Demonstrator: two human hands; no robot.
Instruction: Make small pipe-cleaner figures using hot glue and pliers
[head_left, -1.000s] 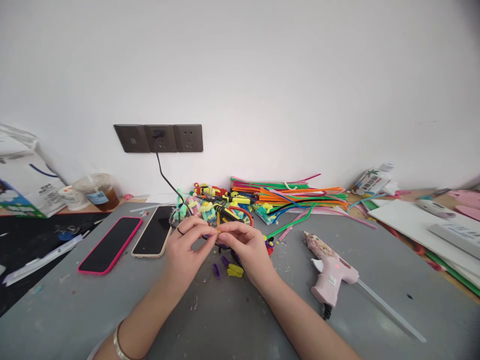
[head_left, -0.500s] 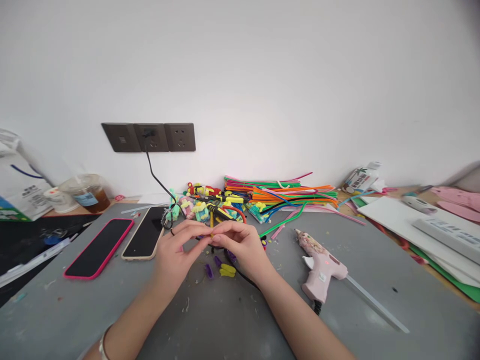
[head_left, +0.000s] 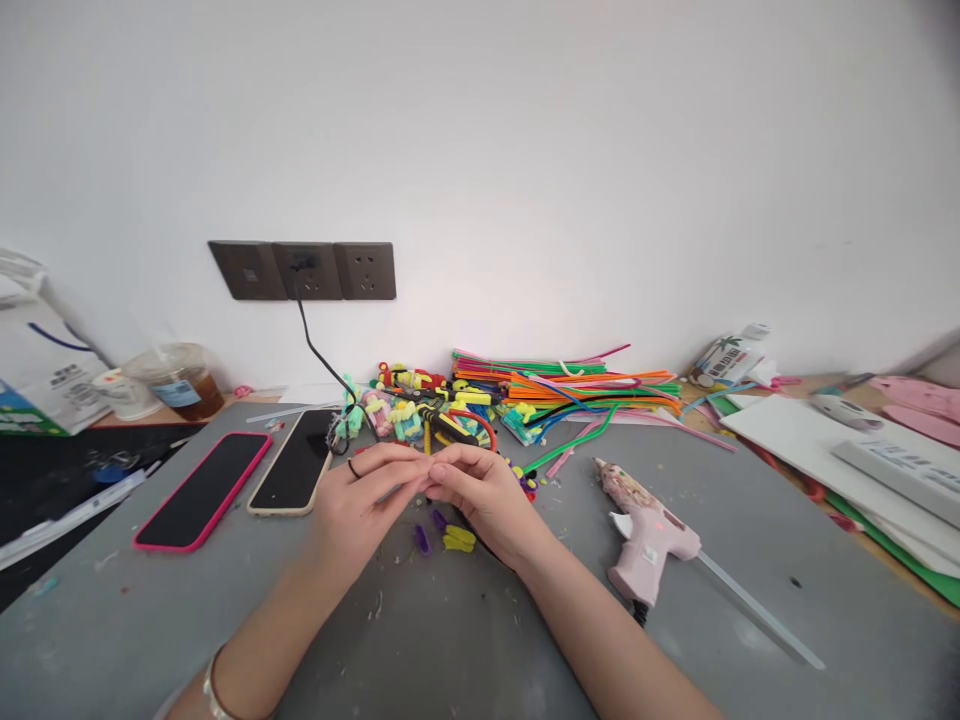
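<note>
My left hand (head_left: 360,510) and my right hand (head_left: 484,495) meet fingertip to fingertip over the middle of the grey mat (head_left: 420,645). Both are closed in a pinch, and whatever is between the fingers is hidden. Just below them on the mat lie small purple pieces (head_left: 422,540) and yellow fuzzy pieces (head_left: 458,538). Behind the hands are pliers with black and yellow handles (head_left: 454,428) and a heap of small coloured pipe-cleaner figures (head_left: 401,415). A dark cord or stem passes partly hidden under my right hand.
Bundled pipe cleaners (head_left: 585,390) lie along the wall. At right rests a pink glue gun (head_left: 649,540) with a long glue stick (head_left: 761,610). On the left are a red-cased phone (head_left: 202,492), a pale-cased phone (head_left: 292,465) and a drink cup (head_left: 180,385). A black cable (head_left: 319,352) hangs from the socket.
The fingers of both hands have drawn slightly closer together, and the left fingers lie straighter. The whole view has shifted a little; the things on the mat lie as before.
</note>
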